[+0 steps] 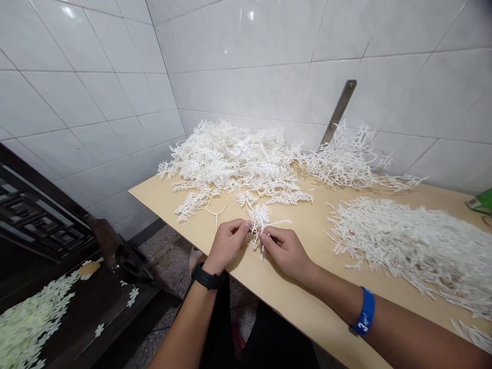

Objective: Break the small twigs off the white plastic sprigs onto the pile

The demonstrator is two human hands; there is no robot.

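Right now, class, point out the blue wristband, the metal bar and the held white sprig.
Blue wristband (368,306), head view: outer face.
Metal bar (339,111), head view: midsection.
Held white sprig (259,217), head view: upper branches.

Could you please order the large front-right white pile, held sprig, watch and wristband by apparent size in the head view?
1. Front-right white pile
2. Held sprig
3. Watch and wristband: too alike to rank

the only view looked forward and down from the person's head, over the near edge of the worktop (313,225) and toward the tiled wall (277,41) behind it. it sat close in, with the hands (228,241) just below the middle.
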